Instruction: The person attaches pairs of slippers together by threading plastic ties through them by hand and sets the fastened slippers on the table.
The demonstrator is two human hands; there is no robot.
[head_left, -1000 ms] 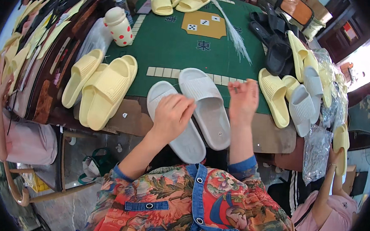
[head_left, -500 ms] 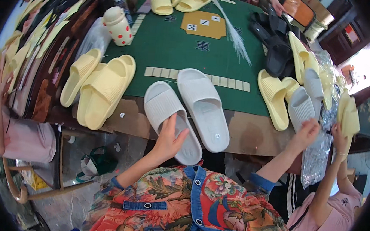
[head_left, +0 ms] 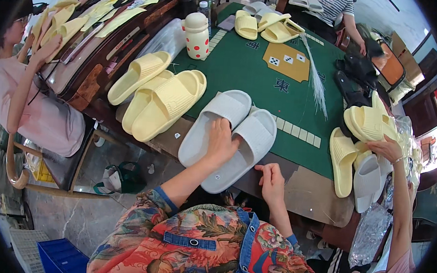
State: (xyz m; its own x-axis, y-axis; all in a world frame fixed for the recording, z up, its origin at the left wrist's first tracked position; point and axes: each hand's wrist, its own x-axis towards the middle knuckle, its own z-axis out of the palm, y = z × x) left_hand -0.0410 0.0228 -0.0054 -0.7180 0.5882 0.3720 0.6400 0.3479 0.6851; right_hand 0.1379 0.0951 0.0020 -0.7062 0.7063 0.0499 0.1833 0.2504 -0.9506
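A pair of light grey slide slippers lies at the table's near edge. My left hand (head_left: 220,146) is over the left grey slide slipper (head_left: 192,142), fingers closed on its inner edge below the strap, thumb towards the right grey slide slipper (head_left: 257,131). The two slippers touch, the right one partly over the left. A small round sticker shows on the right one's heel. Just right of that heel is my right hand (head_left: 272,183), fingers curled, index finger bent forward. Whatever it might pinch is too small to make out.
Yellow slides (head_left: 167,105) sit left of the pair, near a dotted white bottle (head_left: 196,36). Rightward, a co-worker's hand (head_left: 387,148) holds yellow slides (head_left: 369,124) above more yellow and grey ones. A row of pale tiles (head_left: 295,130) is printed on the green mat (head_left: 233,69).
My view has turned right. My right hand has come back from the right side to beside the grey slippers. My left hand has closed on the slipper's inner edge; the pair now overlaps.
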